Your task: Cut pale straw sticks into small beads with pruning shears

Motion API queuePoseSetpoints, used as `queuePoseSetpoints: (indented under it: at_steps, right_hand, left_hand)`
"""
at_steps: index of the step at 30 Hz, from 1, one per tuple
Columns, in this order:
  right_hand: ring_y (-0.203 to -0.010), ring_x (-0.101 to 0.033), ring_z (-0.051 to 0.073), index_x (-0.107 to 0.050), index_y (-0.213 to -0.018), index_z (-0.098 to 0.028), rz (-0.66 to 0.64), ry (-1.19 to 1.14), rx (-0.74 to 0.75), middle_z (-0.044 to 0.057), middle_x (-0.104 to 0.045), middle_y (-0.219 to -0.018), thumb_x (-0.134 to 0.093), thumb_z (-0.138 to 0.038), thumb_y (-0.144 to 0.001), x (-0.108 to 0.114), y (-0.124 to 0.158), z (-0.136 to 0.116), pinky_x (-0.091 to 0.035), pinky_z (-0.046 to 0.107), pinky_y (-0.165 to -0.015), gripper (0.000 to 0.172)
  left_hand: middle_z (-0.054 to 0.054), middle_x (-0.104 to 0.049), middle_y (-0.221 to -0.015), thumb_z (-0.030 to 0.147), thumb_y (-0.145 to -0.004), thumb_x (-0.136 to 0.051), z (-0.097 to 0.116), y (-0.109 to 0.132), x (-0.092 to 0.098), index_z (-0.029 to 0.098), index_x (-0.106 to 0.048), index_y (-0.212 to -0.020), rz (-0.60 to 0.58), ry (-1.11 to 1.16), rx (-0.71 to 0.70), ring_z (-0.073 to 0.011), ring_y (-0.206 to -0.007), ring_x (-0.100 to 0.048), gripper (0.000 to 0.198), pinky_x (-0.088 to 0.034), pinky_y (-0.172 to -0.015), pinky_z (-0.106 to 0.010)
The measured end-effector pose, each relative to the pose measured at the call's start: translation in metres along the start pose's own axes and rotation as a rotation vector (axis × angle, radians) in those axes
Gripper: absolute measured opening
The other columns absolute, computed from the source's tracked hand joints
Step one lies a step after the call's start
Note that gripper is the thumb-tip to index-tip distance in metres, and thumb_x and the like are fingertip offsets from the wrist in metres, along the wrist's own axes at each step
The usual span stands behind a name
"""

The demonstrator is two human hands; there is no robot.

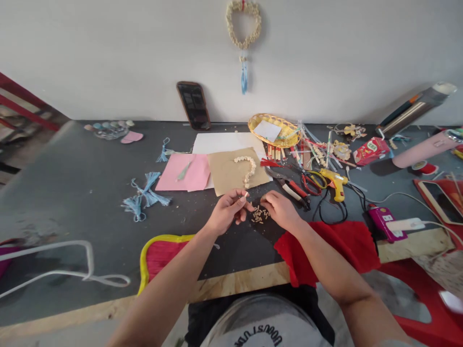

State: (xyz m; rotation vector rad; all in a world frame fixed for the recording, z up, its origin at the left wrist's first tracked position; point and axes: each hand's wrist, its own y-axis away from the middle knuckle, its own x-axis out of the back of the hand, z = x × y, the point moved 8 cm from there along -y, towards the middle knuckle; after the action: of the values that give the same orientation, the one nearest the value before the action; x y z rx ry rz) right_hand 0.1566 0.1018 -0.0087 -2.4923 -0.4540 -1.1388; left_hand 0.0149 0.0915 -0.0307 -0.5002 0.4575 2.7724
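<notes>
My left hand (230, 209) is closed, with a small pale piece (246, 194) pinched between thumb and finger. To its right, my right hand (278, 207) has its fingers pressed together at the edge of a pile of small tan pieces (259, 214) on the dark table; whatever its fingertips hold is too small to make out. Just beyond my hands, a curved string of cream-coloured pieces (252, 166) lies on a brown sheet (224, 171). Pink paper (168, 174) is to the left of that sheet.
Blue tassels (150, 190) lie at left. A phone (195, 106) leans on the wall beside a wicker basket (257, 123). Pliers (291, 188), a yellow glue gun (336, 182), cables and a purple power strip (384, 219) sit at right. Red cloth (343, 246) lies under my right forearm.
</notes>
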Motion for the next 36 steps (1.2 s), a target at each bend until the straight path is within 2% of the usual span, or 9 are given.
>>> queuePoseSetpoints:
  at_steps: [3,6,12,17,24,36]
  right_hand:
    - [-0.085,-0.062,0.015,-0.059,-0.087,-0.021,0.131,-0.224,0.019,0.003,-0.063,-0.086,-0.05,-0.02,-0.093,0.012,0.003,-0.005,-0.049,0.027,-0.08,0.01]
    - [-0.083,-0.062,0.014,-0.057,-0.086,-0.021,0.181,-0.325,0.052,0.003,-0.064,-0.086,-0.051,-0.023,-0.092,0.015,0.007,-0.015,-0.05,0.026,-0.079,0.009]
    - [-0.081,-0.065,0.015,-0.057,-0.091,-0.022,0.185,-0.294,0.036,0.004,-0.067,-0.087,-0.053,-0.027,-0.091,0.009,0.011,-0.022,-0.052,0.028,-0.077,0.006]
    - [-0.085,-0.066,0.016,-0.057,-0.091,-0.023,0.206,-0.262,0.1,0.004,-0.068,-0.089,-0.055,-0.029,-0.091,0.01,0.013,-0.023,-0.053,0.029,-0.079,0.007]
    - [-0.084,-0.067,0.015,-0.058,-0.095,-0.023,0.196,-0.249,0.132,0.004,-0.069,-0.09,-0.056,-0.029,-0.091,0.009,0.014,-0.026,-0.055,0.029,-0.078,0.008]
    - [-0.085,-0.068,0.016,-0.067,-0.094,-0.024,0.187,-0.273,0.199,0.005,-0.071,-0.091,-0.059,-0.028,-0.09,0.015,0.012,-0.03,-0.057,0.03,-0.079,0.01]
  left_hand:
    - [-0.002,-0.07,-0.071,0.046,-0.077,-0.071,-0.005,0.0,-0.003,0.016,-0.05,-0.095,-0.013,-0.072,0.046,-0.0064,-0.04,-0.053,0.042,-0.036,-0.032,-0.014]
    - [-0.002,-0.07,-0.071,0.049,-0.076,-0.071,-0.009,0.001,-0.008,0.016,-0.05,-0.095,-0.064,-0.105,0.083,-0.0072,-0.04,-0.055,0.043,-0.037,-0.031,-0.014]
    - [-0.004,-0.07,-0.072,0.048,-0.077,-0.069,-0.012,0.004,-0.014,0.014,-0.055,-0.091,-0.139,-0.155,0.106,-0.0073,-0.043,-0.057,0.04,-0.04,-0.033,-0.015]
    - [-0.005,-0.07,-0.073,0.046,-0.079,-0.068,-0.012,0.006,-0.017,0.013,-0.057,-0.087,-0.173,-0.149,0.106,-0.0057,-0.042,-0.054,0.035,-0.038,-0.033,-0.014]
    - [-0.005,-0.07,-0.074,0.043,-0.08,-0.068,-0.01,0.007,-0.016,0.013,-0.058,-0.084,-0.174,-0.187,0.091,-0.0022,-0.039,-0.045,0.032,-0.032,-0.032,-0.012]
    - [-0.006,-0.07,-0.077,0.042,-0.082,-0.065,-0.007,0.008,-0.017,0.012,-0.061,-0.085,-0.192,-0.209,0.073,-0.0027,-0.043,-0.045,0.03,-0.034,-0.035,-0.012]
